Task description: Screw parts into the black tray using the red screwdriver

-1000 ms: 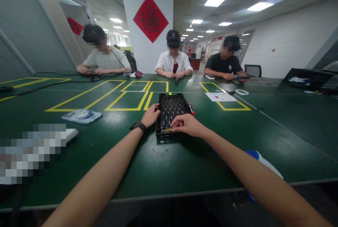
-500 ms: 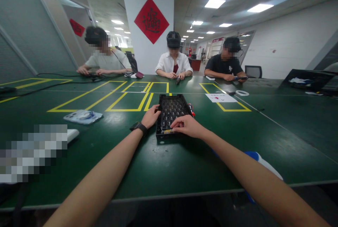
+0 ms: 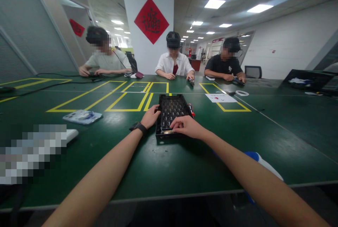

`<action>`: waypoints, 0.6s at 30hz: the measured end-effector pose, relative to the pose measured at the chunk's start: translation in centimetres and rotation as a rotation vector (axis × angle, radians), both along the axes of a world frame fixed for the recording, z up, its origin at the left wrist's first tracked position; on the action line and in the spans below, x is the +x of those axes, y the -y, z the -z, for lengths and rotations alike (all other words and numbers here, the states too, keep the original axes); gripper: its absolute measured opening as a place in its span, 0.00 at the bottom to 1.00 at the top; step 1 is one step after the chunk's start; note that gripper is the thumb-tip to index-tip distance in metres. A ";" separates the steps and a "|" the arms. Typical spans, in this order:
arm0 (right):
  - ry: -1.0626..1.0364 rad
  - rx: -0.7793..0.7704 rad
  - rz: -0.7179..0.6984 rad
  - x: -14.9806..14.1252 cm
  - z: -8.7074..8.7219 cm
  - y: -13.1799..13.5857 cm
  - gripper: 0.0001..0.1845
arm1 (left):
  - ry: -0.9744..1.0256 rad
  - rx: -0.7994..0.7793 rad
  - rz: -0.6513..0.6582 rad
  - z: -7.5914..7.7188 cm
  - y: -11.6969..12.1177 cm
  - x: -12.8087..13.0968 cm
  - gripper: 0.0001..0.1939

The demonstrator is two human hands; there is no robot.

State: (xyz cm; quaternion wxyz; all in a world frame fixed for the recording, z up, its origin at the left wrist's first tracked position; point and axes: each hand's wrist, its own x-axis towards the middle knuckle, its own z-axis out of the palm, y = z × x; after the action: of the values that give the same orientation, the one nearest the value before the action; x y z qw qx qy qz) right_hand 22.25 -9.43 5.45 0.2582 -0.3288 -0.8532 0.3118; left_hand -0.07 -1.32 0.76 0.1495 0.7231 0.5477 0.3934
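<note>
A black case [image 3: 164, 109] with rows of small silvery pieces in it lies on the green table in front of me. My left hand [image 3: 151, 117] grips the case's left side, its fingers curled over the edge. Over the near right part of the case, the fingers of my right hand [image 3: 183, 125] are pinched together; what is between them, if anything, I cannot make out. Just left of those fingertips, a small pale, shiny strip [image 3: 167, 132] shows at the case's near end. Something red [image 3: 193, 115] sticks out by the case's right side, partly hidden.
A phone [image 3: 82, 116] lies to the left, near a blurred-out item. A white sheet [image 3: 221, 98] and a white ring [image 3: 242, 93] are at the right. A blue and white object [image 3: 264, 165] sits by the near edge. Three people sit across the table.
My hands and the case stay almost in place. Across the table, the middle person's hand has moved right with a dark tool, and the person at right has lowered a dark object.
</note>
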 end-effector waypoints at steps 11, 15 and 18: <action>-0.037 0.023 0.006 0.1 0.1 -0.2 0.16 | -0.014 -0.014 -0.011 -0.3 0.4 0.1 0.23; -0.018 0.002 0.005 0.1 0.4 -0.3 0.15 | -0.018 -0.010 -0.021 -0.4 0.4 0.2 0.23; -0.014 0.004 0.005 0.1 0.3 -0.3 0.15 | -0.021 -0.002 -0.021 -0.3 0.4 0.2 0.23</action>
State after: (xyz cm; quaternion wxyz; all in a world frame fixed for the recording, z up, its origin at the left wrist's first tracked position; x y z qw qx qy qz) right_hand 22.34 -9.18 5.15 0.2659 -0.3282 -0.8511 0.3117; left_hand 0.12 -1.73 1.05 0.1403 0.7211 0.5573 0.3869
